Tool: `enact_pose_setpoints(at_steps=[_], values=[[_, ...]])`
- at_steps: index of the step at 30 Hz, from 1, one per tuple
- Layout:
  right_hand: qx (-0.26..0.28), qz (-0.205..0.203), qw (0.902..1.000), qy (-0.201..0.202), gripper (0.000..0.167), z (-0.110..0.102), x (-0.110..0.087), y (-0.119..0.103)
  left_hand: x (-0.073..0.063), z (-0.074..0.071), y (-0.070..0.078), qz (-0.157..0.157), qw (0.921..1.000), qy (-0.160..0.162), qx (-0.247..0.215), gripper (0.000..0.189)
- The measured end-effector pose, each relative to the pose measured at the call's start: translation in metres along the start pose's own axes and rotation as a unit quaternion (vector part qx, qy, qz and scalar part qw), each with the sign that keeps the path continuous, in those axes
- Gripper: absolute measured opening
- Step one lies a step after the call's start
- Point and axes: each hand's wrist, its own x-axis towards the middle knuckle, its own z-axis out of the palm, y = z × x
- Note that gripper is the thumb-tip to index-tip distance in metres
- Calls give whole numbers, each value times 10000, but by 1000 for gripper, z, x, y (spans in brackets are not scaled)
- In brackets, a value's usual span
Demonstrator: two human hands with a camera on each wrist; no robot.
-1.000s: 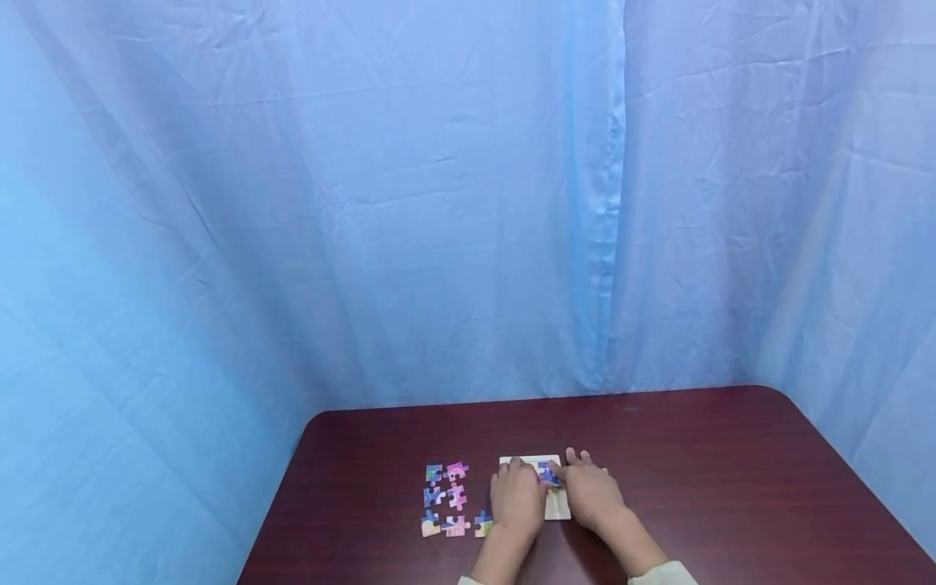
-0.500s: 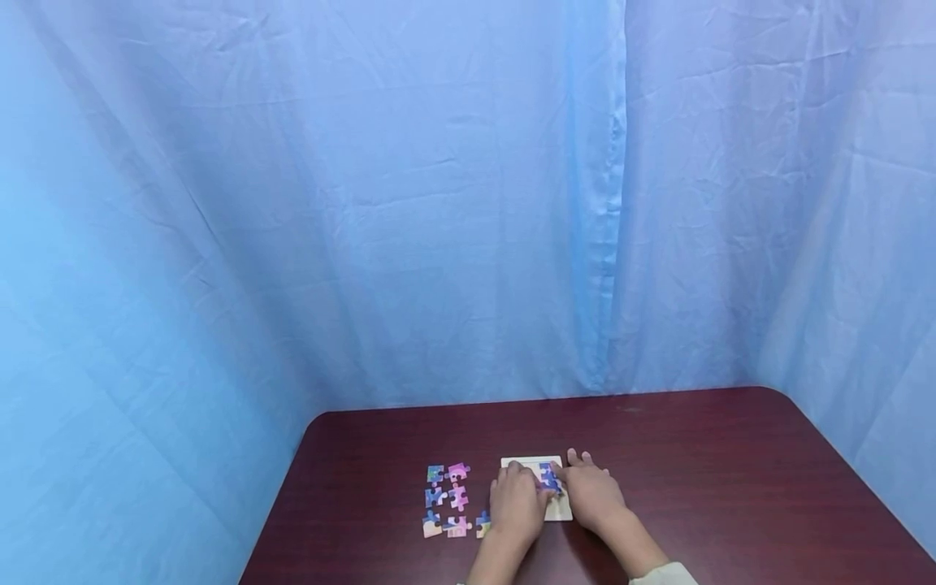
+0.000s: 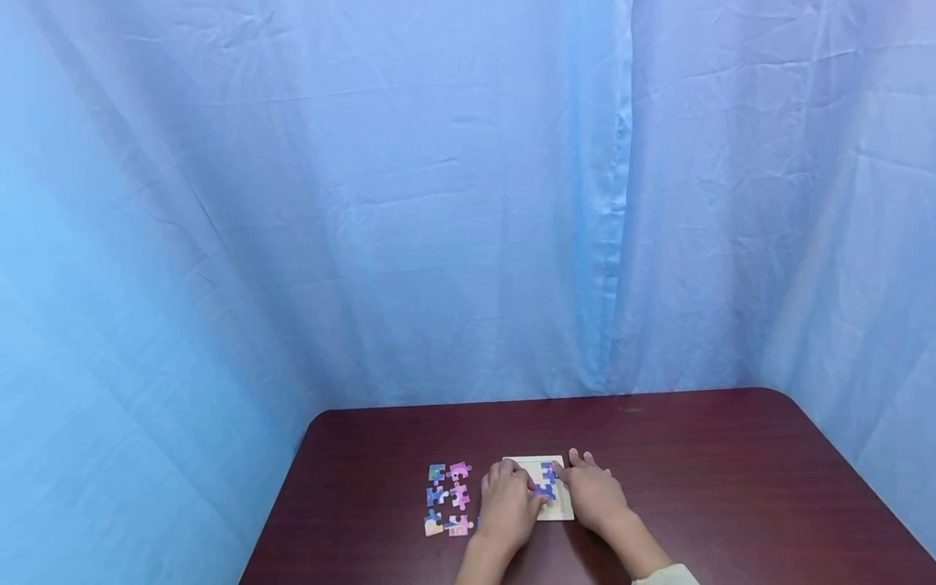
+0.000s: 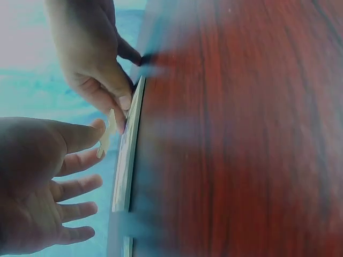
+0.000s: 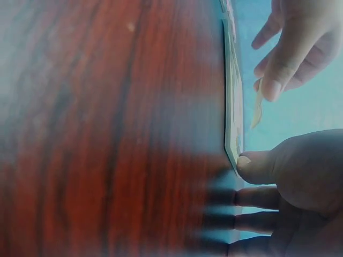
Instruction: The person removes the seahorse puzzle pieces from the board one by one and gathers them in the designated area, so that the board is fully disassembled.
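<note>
My left hand (image 3: 506, 505) pinches a purple-blue jigsaw puzzle piece (image 3: 544, 491) between thumb and forefinger, over a pale shallow puzzle tray (image 3: 561, 510). In the left wrist view this puzzle piece (image 4: 106, 138) is tilted and held above the tray (image 4: 127, 166), the other fingers spread out. A blue puzzle piece (image 3: 548, 470) lies in the tray's far right corner. At that corner rests the thumb of my right hand (image 3: 595, 494). Seen from the right wrist, the right thumb (image 5: 256, 166) presses at the tray's end and the other fingers reach down to the tabletop.
Left of the tray, several loose puzzle pieces (image 3: 459, 496) lie in rows on the dark red-brown table (image 3: 695, 487). One more, by the left wrist, is mostly hidden. Blue curtains (image 3: 439, 244) hang behind the table and at both sides.
The left hand has drawn back slightly to the left, and the purple-blue piece has shifted left and nearer, below the corner piece. The right hand has stayed about where it was.
</note>
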Motion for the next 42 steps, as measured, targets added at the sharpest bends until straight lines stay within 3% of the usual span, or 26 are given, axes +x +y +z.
enact_pose_setpoints(at_steps=[5, 15, 29, 42], values=[[-42, -24, 10000, 41, 36, 1, -1, 1, -4, -4, -7, 56, 9998, 179, -39, 25], [-119, 12, 9998, -125, 38, 4, 1, 1, -9, -16, -24, -382, 9983, 93, -423, 22], [-98, 68, 9997, -206, 40, 2, 1, 0, -13, -24, -50, -690, 9970, -9, -361, 22], [-42, 44, 9994, -333, 40, -1, 2, 2, -16, -34, -66, -773, 9969, 35, -123, 23]])
